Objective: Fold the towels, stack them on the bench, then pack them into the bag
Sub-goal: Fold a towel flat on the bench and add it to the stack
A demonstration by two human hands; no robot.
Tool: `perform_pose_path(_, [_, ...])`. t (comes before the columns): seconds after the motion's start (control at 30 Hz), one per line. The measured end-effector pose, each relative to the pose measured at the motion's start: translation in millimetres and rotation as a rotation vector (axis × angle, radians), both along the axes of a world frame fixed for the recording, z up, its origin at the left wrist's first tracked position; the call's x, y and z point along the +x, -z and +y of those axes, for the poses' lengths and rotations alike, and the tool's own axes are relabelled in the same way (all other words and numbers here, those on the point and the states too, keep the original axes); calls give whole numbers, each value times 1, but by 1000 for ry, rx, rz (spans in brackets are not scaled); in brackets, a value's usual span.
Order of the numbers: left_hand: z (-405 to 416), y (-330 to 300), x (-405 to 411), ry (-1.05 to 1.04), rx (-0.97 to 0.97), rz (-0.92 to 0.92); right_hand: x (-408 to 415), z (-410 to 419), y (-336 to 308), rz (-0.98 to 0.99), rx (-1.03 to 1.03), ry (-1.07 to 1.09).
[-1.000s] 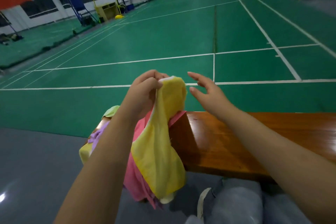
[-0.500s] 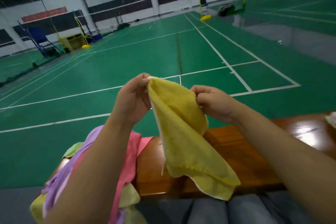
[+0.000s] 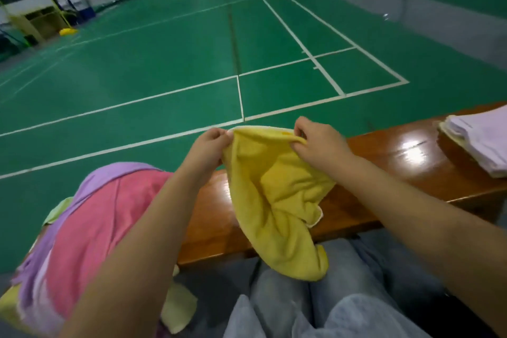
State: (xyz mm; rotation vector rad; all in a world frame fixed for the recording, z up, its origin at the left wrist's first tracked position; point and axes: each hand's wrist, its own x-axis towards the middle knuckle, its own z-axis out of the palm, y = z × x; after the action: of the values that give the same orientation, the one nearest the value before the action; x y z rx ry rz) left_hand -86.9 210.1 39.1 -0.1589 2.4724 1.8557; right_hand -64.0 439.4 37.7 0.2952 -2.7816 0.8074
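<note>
Left hand (image 3: 210,143) and right hand (image 3: 315,143) each pinch the fuzzy yellow towel (image 3: 277,195), sagging crumpled over the glossy wooden bench (image 3: 384,162).

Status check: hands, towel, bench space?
Left hand and right hand pinch yellow towel top edge. Towel hangs unfolded. Bench bare beneath; folded stack right.

Both hands (image 3: 210,145) pinching yellow towel (image 3: 277,200), bench (image 3: 384,162)
</note>
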Motion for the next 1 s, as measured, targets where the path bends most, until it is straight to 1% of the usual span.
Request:
perform_pose_path(0.03, [5,17,1,15,-118,-30,4,-6,22,-27,102,-2])
perform_pose_path(0.07, [10,34,4,32,-232,-56,9,-11,45,-95,199,-26])
perform_pose_path(0.1, [15,49,7,49,-326,-71,15,-16,66,-193,273,-65])
perform_pose_path(0.17, [24,76,13,115,-450,-78,24,-25,96,-417,387,-152])
perform_pose_path(0.2, [27,87,17,179,-476,-97,26,-27,104,-479,398,-182])
perform_pose_path(0.27, [28,99,24,315,-503,-146,24,-26,104,-534,327,-213])
perform_pose_path(0.3, [26,102,27,349,-495,-144,22,-24,99,-547,266,-230])
perform_pose_path(0.33, [22,102,28,333,-448,-124,18,-20,94,-557,188,-240])
perform_pose_path(0.4, [13,99,30,195,-315,-71,8,-8,84,-502,-10,-175])
perform_pose_path(0.43, [7,99,30,106,-308,-45,2,-2,80,-430,-76,-101])
perform_pose_path(0.5, [-10,105,24,7,-424,-70,-16,9,80,-272,-83,42])
perform_pose_path(0.53, [-18,110,20,5,-512,-119,-27,13,84,-234,-58,84])
perform_pose_path(0.6, [-33,118,17,97,-693,-223,-47,18,94,-275,-2,106])
perform_pose_path(0.67, [-46,124,12,206,-791,-244,-65,22,108,-383,83,113])
perform_pose_path(0.73, [-51,120,12,237,-772,-233,-74,27,119,-475,107,191])
perform_pose_path(0.83, [-55,113,16,240,-722,-254,-78,34,126,-564,32,324])
perform_pose_path(0.9, [-58,112,20,234,-671,-260,-77,39,127,-572,21,330])
perform_pose_path(1.0, [-63,111,24,184,-610,-269,-75,43,124,-547,50,284])
